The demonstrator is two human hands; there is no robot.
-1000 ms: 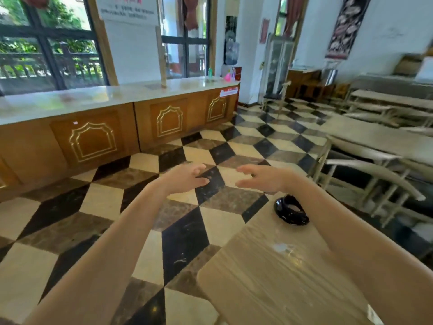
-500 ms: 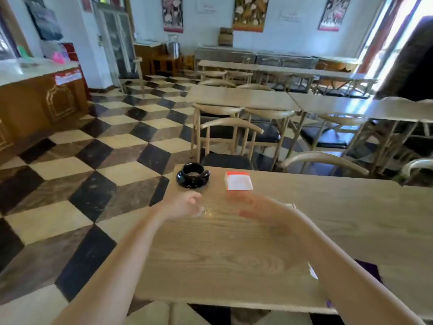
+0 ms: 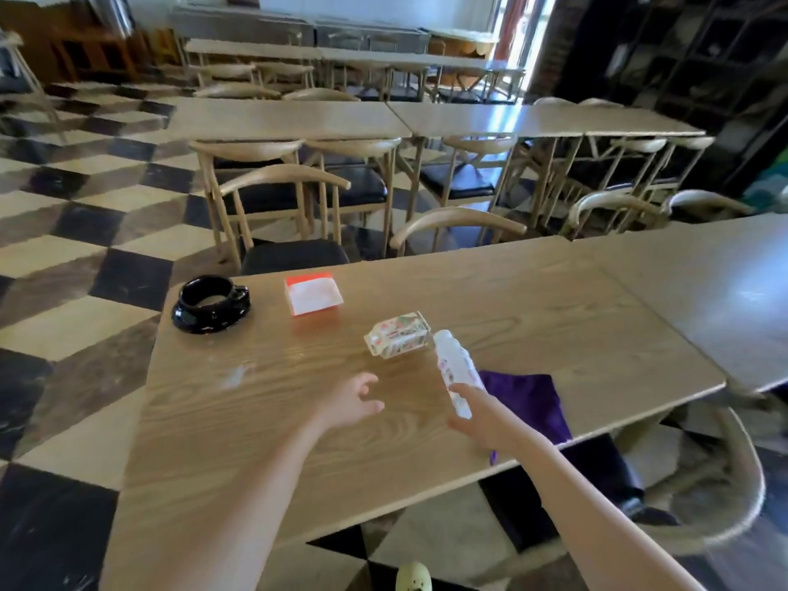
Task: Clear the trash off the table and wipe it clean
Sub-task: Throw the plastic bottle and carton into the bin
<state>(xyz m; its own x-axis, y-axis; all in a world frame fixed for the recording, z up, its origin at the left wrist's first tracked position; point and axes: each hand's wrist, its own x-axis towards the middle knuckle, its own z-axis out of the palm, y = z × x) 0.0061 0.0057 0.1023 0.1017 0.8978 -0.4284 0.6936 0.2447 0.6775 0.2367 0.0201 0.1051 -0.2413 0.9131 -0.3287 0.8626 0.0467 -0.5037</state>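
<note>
A black cup (image 3: 212, 292) sits on its saucer (image 3: 200, 321), just beside what looks like an orange-and-white napkin box (image 3: 313, 295). Wooden chairs (image 3: 281, 206) stand on the checkered floor (image 3: 85, 249).

I see a pale wood-grain table (image 3: 256, 420), black cup (image 3: 211, 294) and saucer (image 3: 192, 324), white-and-orange napkin box (image 3: 313, 294), white carton (image 3: 396, 341) printed pink-and-green, purple cloth (image 3: 528, 398), cream-brown-black chequered floor (image 3: 85, 249).

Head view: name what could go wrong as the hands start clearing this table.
1. The clear plastic bottle lies on its side by the right hand; a loose grab may roll it into the small patterned carton.
2. The purple cloth reaches the near edge of the wooden table and could slide off.
3. The black cup on its saucer sits at the far left corner; wiping might push it over.
</note>
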